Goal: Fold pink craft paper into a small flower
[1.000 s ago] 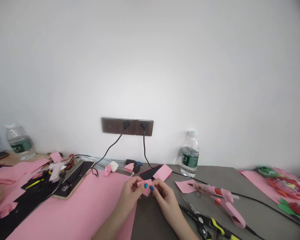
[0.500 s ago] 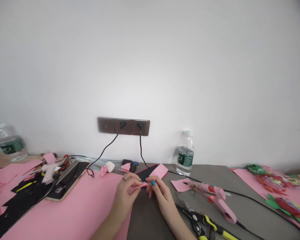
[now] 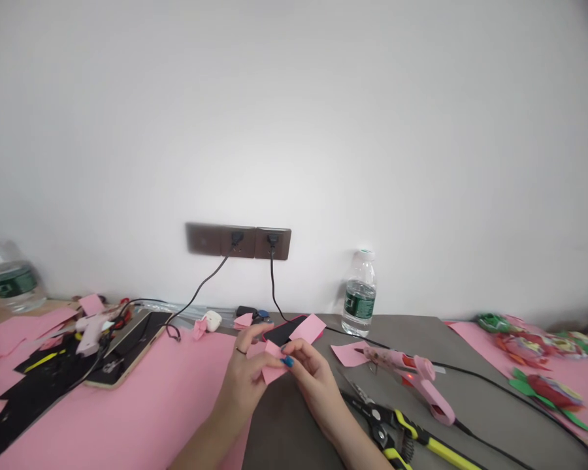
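Observation:
Between my two hands is a small piece of pink paper (image 3: 271, 373), partly covered by my fingers. My left hand (image 3: 249, 371), with a dark ring, pinches its left side between thumb and fingers. The blue-nailed thumb and fingertips of my right hand (image 3: 310, 373) close on its right edge. Just beyond the hands, another pink paper piece (image 3: 308, 328) lies on a dark, pink-edged flat item (image 3: 280, 334). A large pink sheet (image 3: 171, 391) spreads under and left of my left arm.
To the right lie a pink glue gun (image 3: 424, 378) with a lit red light, yellow-handled pliers (image 3: 387, 431), a pink square (image 3: 347, 353) and colourful paper flowers (image 3: 551, 391). A water bottle (image 3: 359, 297) stands by the wall. At left are a phone (image 3: 130, 349) and another glue gun (image 3: 93, 333).
The pink paper between my hands has turned and now shows more of its flat face. My left fingers have lifted and spread a little. The whole view has shifted slightly.

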`<action>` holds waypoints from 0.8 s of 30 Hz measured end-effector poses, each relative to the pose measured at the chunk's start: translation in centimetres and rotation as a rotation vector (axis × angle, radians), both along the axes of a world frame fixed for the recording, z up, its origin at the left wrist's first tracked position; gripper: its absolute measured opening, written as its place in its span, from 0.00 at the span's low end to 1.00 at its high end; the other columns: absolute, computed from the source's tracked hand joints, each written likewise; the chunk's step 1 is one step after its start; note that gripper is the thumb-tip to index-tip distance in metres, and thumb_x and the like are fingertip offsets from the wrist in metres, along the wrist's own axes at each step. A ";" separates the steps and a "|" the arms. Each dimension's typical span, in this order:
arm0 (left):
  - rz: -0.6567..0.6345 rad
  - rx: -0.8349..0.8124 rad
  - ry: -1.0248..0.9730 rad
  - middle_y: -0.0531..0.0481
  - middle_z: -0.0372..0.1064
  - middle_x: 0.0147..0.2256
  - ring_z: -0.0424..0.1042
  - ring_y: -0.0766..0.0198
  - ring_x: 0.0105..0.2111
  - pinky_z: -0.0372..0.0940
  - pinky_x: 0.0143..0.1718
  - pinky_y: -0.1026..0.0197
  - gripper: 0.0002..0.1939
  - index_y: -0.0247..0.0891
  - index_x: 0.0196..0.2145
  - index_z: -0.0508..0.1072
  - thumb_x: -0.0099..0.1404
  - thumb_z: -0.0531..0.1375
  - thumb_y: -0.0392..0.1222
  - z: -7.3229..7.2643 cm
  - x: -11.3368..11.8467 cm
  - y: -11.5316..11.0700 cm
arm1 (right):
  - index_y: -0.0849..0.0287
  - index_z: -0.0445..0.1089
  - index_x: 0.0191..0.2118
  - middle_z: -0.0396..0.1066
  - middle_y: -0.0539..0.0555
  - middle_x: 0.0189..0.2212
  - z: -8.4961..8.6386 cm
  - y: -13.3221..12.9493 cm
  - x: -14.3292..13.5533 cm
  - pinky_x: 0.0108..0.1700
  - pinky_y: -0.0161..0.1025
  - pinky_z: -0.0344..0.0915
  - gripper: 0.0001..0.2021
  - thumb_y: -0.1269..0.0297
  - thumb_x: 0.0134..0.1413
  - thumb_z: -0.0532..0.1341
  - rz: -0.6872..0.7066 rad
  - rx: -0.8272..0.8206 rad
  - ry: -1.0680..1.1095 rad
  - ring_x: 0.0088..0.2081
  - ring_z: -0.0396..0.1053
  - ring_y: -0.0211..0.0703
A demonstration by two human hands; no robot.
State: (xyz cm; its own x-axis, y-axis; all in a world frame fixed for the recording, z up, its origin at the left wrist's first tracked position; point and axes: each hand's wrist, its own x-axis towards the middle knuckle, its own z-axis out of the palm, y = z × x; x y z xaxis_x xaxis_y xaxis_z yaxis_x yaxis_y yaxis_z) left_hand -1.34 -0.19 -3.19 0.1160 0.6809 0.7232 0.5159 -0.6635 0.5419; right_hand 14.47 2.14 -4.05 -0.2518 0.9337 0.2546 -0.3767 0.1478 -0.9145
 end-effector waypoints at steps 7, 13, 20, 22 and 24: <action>-0.090 -0.384 -0.373 0.42 0.69 0.51 0.71 0.56 0.48 0.69 0.47 0.53 0.19 0.43 0.51 0.69 0.66 0.50 0.33 0.5 0.2 -0.2 | 0.56 0.74 0.36 0.73 0.53 0.32 -0.5 0.6 0.3 0.40 0.37 0.67 0.13 0.56 0.47 0.69 -0.191 0.026 -0.012 0.37 0.70 0.45; -0.150 -0.701 -0.554 0.46 0.73 0.36 0.73 0.58 0.35 0.72 0.31 0.61 0.16 0.36 0.42 0.74 0.60 0.61 0.50 0.5 0.8 0.2 | 0.56 0.76 0.42 0.75 0.57 0.36 -0.2 0.2 0.5 0.39 0.40 0.67 0.11 0.60 0.54 0.64 -0.236 0.158 -0.209 0.37 0.71 0.47; -0.184 -0.786 -0.666 0.52 0.70 0.26 0.73 0.63 0.28 0.71 0.30 0.63 0.16 0.36 0.28 0.70 0.57 0.64 0.53 0.2 0.9 0.5 | 0.54 0.77 0.42 0.71 0.55 0.35 0.5 -0.4 0.4 0.32 0.36 0.64 0.14 0.73 0.55 0.57 -0.288 0.375 -0.397 0.33 0.68 0.43; -0.160 -0.793 -0.658 0.53 0.69 0.24 0.73 0.63 0.27 0.71 0.28 0.64 0.17 0.37 0.26 0.67 0.56 0.64 0.53 0.3 0.9 0.4 | 0.54 0.76 0.42 0.70 0.55 0.35 0.7 -0.5 0.4 0.33 0.36 0.64 0.13 0.73 0.53 0.58 -0.316 0.407 -0.430 0.32 0.67 0.43; -0.131 -0.759 -0.603 0.53 0.69 0.23 0.72 0.63 0.26 0.69 0.26 0.65 0.17 0.37 0.25 0.66 0.57 0.63 0.53 0.3 1.0 0.2 | 0.55 0.76 0.41 0.70 0.54 0.35 0.9 -0.7 0.2 0.34 0.37 0.64 0.12 0.74 0.51 0.61 -0.347 0.425 -0.463 0.32 0.67 0.43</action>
